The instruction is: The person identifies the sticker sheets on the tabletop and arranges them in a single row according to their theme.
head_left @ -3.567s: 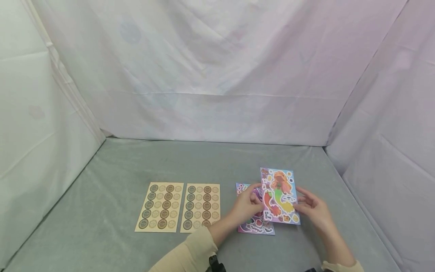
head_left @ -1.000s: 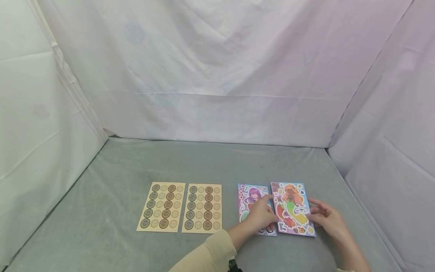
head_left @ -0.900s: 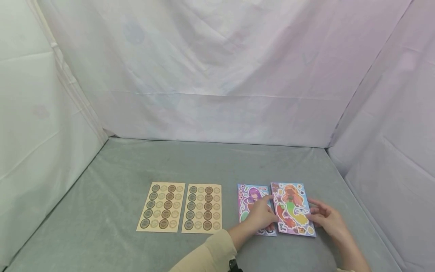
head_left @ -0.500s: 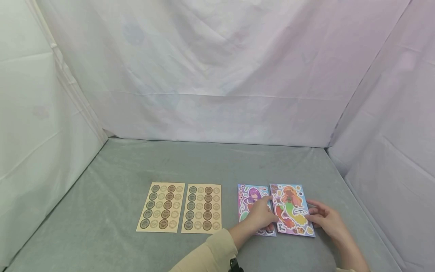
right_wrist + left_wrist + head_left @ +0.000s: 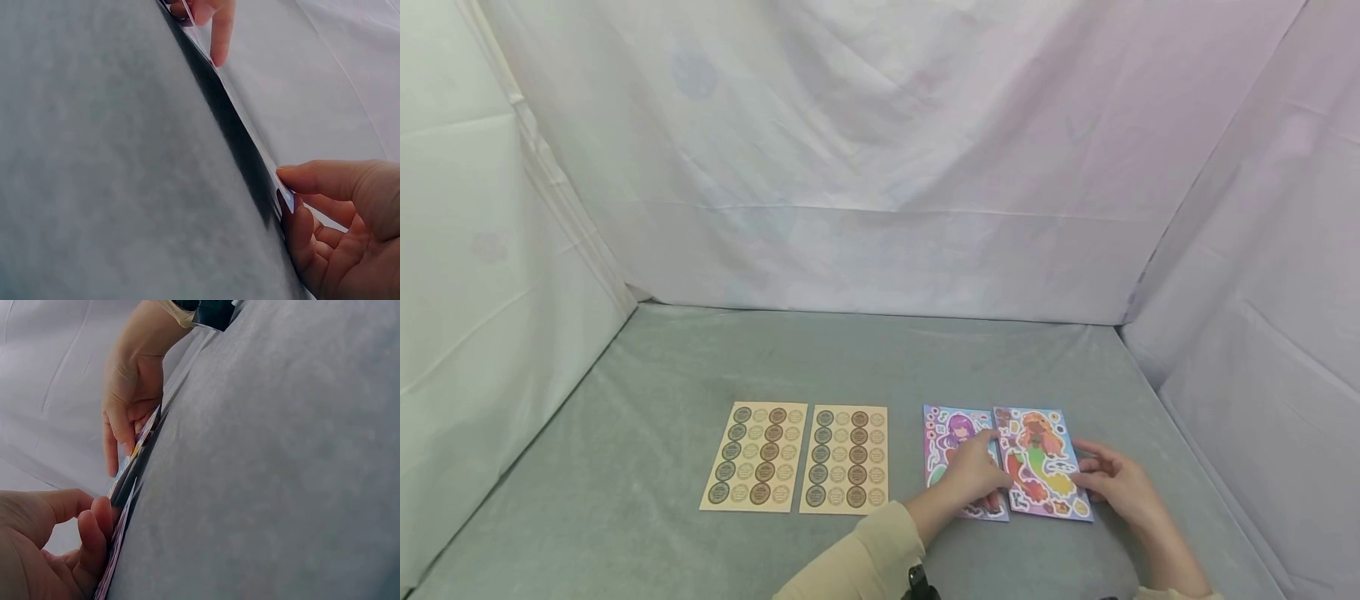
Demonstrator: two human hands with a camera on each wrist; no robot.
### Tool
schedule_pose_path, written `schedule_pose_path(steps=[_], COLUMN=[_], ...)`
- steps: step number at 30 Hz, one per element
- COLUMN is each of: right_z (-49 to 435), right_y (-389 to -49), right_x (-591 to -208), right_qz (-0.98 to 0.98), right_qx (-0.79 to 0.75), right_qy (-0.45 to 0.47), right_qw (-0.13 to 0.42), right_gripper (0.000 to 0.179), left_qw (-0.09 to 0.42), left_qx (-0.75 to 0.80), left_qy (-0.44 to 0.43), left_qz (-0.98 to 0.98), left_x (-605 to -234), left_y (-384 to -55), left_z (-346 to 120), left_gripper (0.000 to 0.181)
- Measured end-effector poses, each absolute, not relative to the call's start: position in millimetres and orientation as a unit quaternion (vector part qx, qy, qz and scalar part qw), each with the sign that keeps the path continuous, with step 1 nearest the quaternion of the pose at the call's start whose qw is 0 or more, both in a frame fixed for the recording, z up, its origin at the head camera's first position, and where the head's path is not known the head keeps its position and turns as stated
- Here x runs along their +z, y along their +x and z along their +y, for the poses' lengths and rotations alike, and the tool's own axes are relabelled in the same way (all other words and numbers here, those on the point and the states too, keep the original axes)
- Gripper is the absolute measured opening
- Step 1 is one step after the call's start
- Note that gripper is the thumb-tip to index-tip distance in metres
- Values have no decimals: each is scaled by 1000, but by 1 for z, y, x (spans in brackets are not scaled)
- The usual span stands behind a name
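Observation:
In the head view, a mermaid sticker sheet [image 5: 1043, 467] with orange hair and a red, green and yellow tail lies between both hands. My left hand [image 5: 972, 473] holds its left edge. On the opposite edge, the right hand [image 5: 1116, 483] pinches it between thumb and fingers. A dark shadowed gap shows under the sheet [image 5: 250, 128] in the right wrist view, so it sits slightly off the table there. Beside it on the left is a purple-haired mermaid sticker sheet [image 5: 943, 429], partly hidden beneath my left hand.
Two cream sheets of round label stickers, a left one [image 5: 754, 457] and a right one [image 5: 844, 460], lie side by side on the grey cloth-covered table [image 5: 850, 354]. White fabric hangs at the back [image 5: 880, 250] and along both sides.
From overlapping the purple-haired sheet, the orange-haired sheet has come right and toward me in both hands. Over the last second it has shifted slightly left and straightened alongside the other sheet.

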State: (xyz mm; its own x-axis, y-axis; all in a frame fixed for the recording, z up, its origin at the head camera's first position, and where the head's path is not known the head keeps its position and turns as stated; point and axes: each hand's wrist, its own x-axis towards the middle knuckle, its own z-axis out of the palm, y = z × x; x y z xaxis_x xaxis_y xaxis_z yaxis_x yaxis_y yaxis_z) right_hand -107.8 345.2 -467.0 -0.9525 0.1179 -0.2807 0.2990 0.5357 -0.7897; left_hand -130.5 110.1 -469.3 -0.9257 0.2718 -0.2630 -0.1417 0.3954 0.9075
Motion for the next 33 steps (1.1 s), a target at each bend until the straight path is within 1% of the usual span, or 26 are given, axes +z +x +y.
schedule_pose_path(steps=[8, 17, 33], right_z=[345, 342, 340], right_y=[-111, -113, -117], right_x=[-469, -465, -465], right_qz=[875, 881, 897], right_qx=[-453, -442, -420], right_qy=[135, 129, 104], right_qw=[104, 108, 94], right_gripper=[69, 68, 64], left_qw=[195, 184, 169], left_qx=[557, 538, 543], left_qy=[39, 36, 32], left_qz=[806, 822, 822], left_x=[-469, -467, -468], left_y=[-131, -130, -130], left_z=[109, 109, 111], left_gripper=[75, 76, 77])
